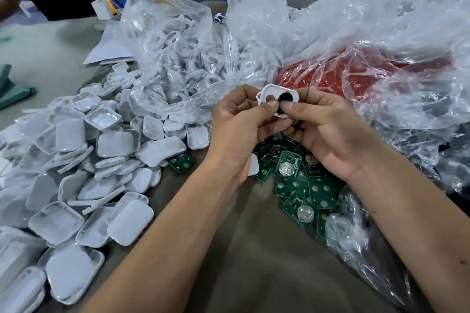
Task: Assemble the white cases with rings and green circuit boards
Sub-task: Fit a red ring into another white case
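White rounded-square plastic case (270, 95) pinched by left hand (241, 127) & right hand (328, 132); black/red insert going in. Below it: green circuit boards (297, 185), loose. Assembly barely started.

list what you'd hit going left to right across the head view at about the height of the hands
pile of white case halves → left hand → white case held between both hands → right hand → crumpled clear plastic bag
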Action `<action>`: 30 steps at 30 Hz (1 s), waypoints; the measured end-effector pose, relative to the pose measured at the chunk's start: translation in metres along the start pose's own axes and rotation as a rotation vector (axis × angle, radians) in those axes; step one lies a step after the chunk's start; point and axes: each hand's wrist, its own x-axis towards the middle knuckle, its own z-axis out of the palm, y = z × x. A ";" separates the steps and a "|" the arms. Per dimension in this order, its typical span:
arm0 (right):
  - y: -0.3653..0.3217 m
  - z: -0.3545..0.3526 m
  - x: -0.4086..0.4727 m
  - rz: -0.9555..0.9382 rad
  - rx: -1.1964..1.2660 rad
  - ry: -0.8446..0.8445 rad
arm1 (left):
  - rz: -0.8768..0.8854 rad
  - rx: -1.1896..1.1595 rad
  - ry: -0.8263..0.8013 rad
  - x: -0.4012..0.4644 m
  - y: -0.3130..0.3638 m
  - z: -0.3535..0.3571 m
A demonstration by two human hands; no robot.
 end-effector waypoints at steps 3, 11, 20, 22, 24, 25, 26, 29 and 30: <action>0.001 0.001 0.000 -0.030 -0.025 0.008 | 0.007 0.041 -0.014 0.000 0.000 -0.001; 0.002 -0.003 -0.001 -0.207 -0.372 0.055 | 0.220 0.445 0.033 0.003 -0.004 -0.007; 0.008 0.003 -0.002 -0.377 -0.472 0.127 | 0.219 0.391 0.061 0.004 -0.007 -0.005; 0.010 0.004 0.000 -0.380 -0.424 0.142 | 0.210 0.349 0.088 0.004 -0.010 -0.005; 0.012 0.007 0.001 -0.385 -0.350 0.170 | 0.183 0.259 0.129 0.004 -0.014 -0.003; 0.013 0.009 0.001 -0.394 -0.327 0.190 | 0.158 0.201 0.144 0.004 -0.016 -0.001; 0.015 0.011 0.000 -0.406 -0.327 0.213 | 0.137 0.154 0.148 0.004 -0.018 0.001; 0.016 0.012 -0.002 -0.451 -0.440 0.284 | 0.156 0.197 0.165 0.005 -0.024 0.005; 0.015 0.012 -0.003 -0.458 -0.480 0.287 | 0.182 0.236 0.170 0.006 -0.024 0.004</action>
